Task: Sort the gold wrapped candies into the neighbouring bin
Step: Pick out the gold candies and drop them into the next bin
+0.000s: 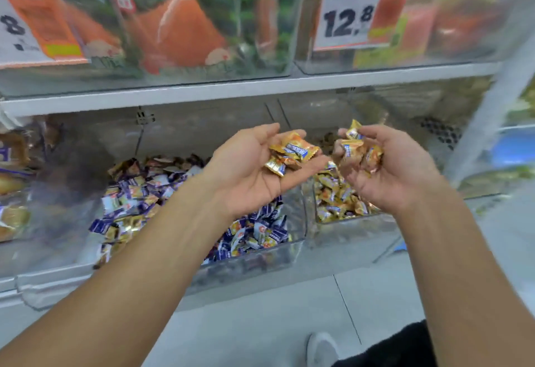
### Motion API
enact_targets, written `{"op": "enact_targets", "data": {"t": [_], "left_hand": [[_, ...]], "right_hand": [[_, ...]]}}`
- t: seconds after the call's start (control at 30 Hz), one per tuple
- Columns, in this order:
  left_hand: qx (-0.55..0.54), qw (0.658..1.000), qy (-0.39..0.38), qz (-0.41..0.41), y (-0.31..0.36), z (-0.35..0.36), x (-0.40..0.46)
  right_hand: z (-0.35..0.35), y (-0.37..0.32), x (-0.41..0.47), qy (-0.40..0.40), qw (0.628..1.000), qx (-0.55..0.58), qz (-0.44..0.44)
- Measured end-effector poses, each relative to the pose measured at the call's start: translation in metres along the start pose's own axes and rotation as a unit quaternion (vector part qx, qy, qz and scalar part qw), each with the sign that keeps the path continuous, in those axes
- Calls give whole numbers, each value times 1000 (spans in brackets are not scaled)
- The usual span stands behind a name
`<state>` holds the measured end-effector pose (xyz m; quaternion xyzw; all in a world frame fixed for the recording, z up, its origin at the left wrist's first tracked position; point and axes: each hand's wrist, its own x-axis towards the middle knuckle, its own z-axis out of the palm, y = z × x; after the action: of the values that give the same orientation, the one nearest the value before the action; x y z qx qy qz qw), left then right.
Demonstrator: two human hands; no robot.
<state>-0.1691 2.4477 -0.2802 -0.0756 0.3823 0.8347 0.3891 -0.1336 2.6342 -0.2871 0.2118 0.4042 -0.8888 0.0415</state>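
We raise both palms over a shop shelf (202, 93) of clear plastic bins, gold wrapped candies in each. Our left hand (249, 169), at the centre of the frame, lies open and palm up, cradling a few gold wrapped candies (292, 153) on its fingers without closing on them. Our right hand (388, 172), just to its right, curls loosely around a second cluster of gold candies (357, 149), one piece poking up above the fingertips. Below the left forearm, the centre bin (295, 248) holds a mixed heap: mostly purple-and-white wrapped candies (136, 195) with gold pieces scattered among them. The neighbouring bin (347, 227), lower right of centre and directly beneath the right hand, holds only gold-wrapped pieces (335, 195) piled against its front wall. On the shelf above, across the top of the frame, larger clear bins carry blurred orange and green packets (179, 28), and a price sign reading 12.8 (350, 13) hangs at the upper right. At the far left, another bin (14, 181) shows brown and gold wrappers, too blurred to make out.
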Motion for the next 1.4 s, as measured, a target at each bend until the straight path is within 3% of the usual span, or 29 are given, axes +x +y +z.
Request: {"op": "enact_targets", "data": {"t": [0.1, 0.23, 0.5, 0.67, 0.77, 0.83, 0.87, 0.93, 1.0, 1.07, 1.13, 1.2, 1.23, 1.27, 1.37, 1.4], "left_hand": [[13, 999, -37, -35, -8, 29, 28], [-2, 999, -19, -49, -16, 48, 64], [37, 999, 24, 14, -26, 59, 99], [82, 995, 24, 57, -21, 65, 95], [103, 993, -11, 57, -16, 62, 77], [141, 988, -20, 57, -12, 49, 59], [153, 986, -14, 66, -10, 38, 50], [172, 980, 9, 99, 2, 9, 32], [286, 940, 70, 172, 20, -29, 6], [471, 841, 160, 212, 43, -78, -27], [613, 728, 261, 163, 62, -131, -58], [697, 631, 333, 67, 66, -172, -78], [726, 599, 336, 33, 62, -185, -80], [743, 584, 326, 14, 57, -193, -78], [766, 560, 311, -52, 37, -195, -71], [777, 547, 307, -59, 31, -197, -71]], "right_hand": [[-32, -10, 11, 64, 998, 4, -19], [-60, -25, 24, 31, 998, 44, -16], [-81, -38, 40, 15, 997, 76, -22], [-76, -40, 38, 21, 999, -2, -40], [-65, -41, 27, 55, 984, -151, -78], [-50, -29, 19, 100, 936, -313, -123], [-43, -22, 16, 118, 895, -402, -156], [-29, -3, 11, 132, 771, -557, -280], [-5, 23, -1, 81, 663, -622, -408], [30, 56, -13, -34, 615, -637, -464], [62, 89, -15, -144, 548, -698, -438], [92, 123, -6, -197, 396, -811, -382], [104, 139, 3, -218, 335, -843, -361], [116, 153, 11, -245, 328, -849, -335], [141, 182, 42, -331, 382, -820, -270], [147, 189, 51, -340, 370, -823, -266]]}}
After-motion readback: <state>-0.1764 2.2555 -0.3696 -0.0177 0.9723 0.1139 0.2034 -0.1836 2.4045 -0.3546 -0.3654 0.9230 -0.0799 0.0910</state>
